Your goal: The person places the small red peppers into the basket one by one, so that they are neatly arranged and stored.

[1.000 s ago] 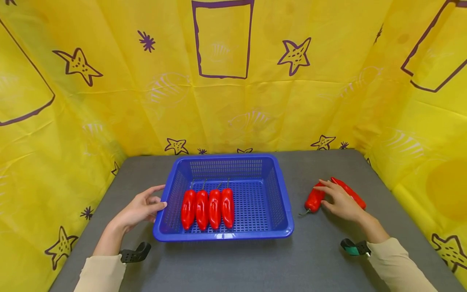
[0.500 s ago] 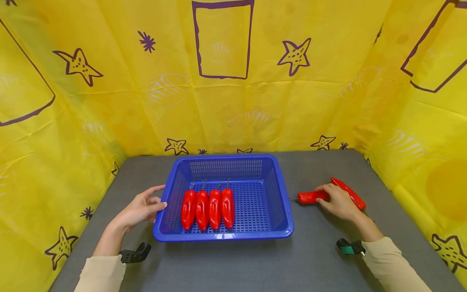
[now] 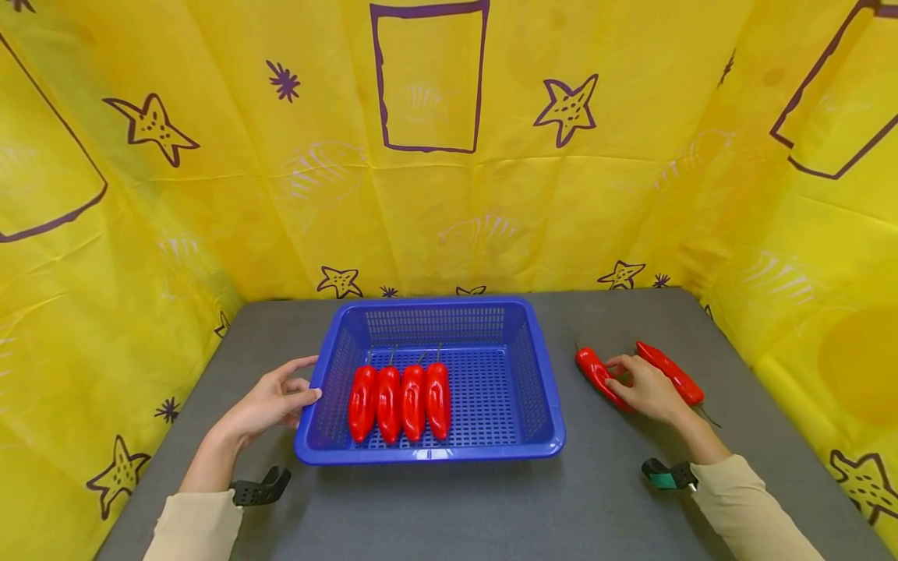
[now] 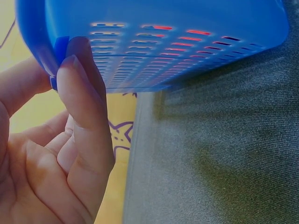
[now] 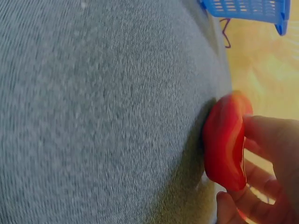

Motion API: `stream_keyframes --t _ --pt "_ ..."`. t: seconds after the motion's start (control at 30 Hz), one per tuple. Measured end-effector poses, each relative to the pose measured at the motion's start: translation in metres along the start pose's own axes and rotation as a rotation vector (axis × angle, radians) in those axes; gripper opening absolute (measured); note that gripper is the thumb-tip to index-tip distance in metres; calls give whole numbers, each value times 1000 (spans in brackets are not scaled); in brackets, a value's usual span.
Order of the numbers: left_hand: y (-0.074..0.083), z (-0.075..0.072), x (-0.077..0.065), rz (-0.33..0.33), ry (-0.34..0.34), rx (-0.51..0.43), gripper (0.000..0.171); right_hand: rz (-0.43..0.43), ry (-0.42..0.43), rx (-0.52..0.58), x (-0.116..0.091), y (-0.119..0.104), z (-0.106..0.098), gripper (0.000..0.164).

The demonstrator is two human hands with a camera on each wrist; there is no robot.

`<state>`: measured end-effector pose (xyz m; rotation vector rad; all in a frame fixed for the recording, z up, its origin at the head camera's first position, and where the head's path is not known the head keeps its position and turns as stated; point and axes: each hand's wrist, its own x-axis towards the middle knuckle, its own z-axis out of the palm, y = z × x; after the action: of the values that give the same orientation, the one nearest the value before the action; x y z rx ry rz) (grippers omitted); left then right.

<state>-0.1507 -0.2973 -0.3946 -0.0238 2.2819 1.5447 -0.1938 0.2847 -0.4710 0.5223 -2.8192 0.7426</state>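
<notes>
Several red chili peppers (image 3: 414, 403) lie side by side in the left half of a blue plastic basket (image 3: 429, 455), stems toward the back. My left hand (image 3: 266, 401) pinches the basket's left rim between thumb and fingers, which the left wrist view shows close up. To the right of the basket, my right hand (image 3: 648, 391) pinches another red chili pepper (image 3: 595, 369) low over the table, its stem end pointing away and to the left. In the right wrist view the thumb presses this pepper's side (image 5: 224, 140). A further red chili pepper (image 3: 675, 375) lies just right of that hand.
The basket stands mid-table on a dark grey cloth (image 3: 449, 514). Yellow printed curtains (image 3: 435, 218) close off the back and both sides. A black strap (image 3: 261, 487) sits at the left wrist and another strap (image 3: 666, 474) at the right.
My right hand has taken hold of a chili pepper and turned it: its stem end swung from the front, through the left, to the back. The left hand and basket have stayed put.
</notes>
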Motion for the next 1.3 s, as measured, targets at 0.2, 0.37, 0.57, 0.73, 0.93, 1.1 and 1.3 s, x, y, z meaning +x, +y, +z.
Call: stream_keyframes --t 0.2,0.37,0.57,0.73,0.93,1.1,1.3 --pt "0 0 0 -2 -3 5 75 70 -18 11 2 -1 -1 29" --pt "0 -1 0 -1 -11 13 75 151 -35 55 6 -4 -5 32" --pt "2 0 0 -17 0 14 74 271 -130 98 11 -7 -6 42" --pt "2 -1 -1 2 -12 14 75 325 -201 114 15 -9 -5 48" --pt "0 0 0 -9 -3 11 74 343 -242 124 20 -11 -4 50" --pt "0 0 0 -6 0 13 74 369 -299 146 22 -13 -3 56" --pt "0 -1 0 -10 0 14 75 403 -331 193 22 -17 -3 60"
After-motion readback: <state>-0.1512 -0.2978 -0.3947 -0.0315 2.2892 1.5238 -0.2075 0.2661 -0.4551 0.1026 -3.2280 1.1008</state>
